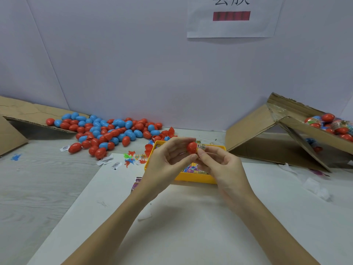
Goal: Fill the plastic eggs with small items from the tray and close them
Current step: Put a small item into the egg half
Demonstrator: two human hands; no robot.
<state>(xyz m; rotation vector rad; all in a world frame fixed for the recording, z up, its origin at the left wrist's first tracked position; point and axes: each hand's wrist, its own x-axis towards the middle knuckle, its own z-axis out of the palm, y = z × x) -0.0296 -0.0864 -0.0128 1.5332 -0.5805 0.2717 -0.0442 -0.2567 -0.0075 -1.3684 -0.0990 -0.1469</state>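
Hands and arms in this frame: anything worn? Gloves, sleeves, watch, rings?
Nothing worn that shows. The left hand and right hand are bare, no gloves, and no rings are visible. Both forearms are bare from wrist to the bottom edge of the frame: no sleeves, watch or bands. Nails look short and unpainted.

A white paper sign (232, 17) with dark characters and a red bar hangs on the pale wall (133, 64), and everything else is placed from it. Far below it a large white sheet (181, 226) covers the pale wood-grain table (38, 188). Down to the sign's left, a flattened cardboard piece (23, 113) leans against the wall, and small barcode slips (116, 165) lie scattered nearer the sheet's corner, with a blue scrap (16, 157) farther left. Down to the sign's right, a tilted cardboard box (267, 134) rests on the table, with crumpled clear wrappers (315, 188) in front of it.
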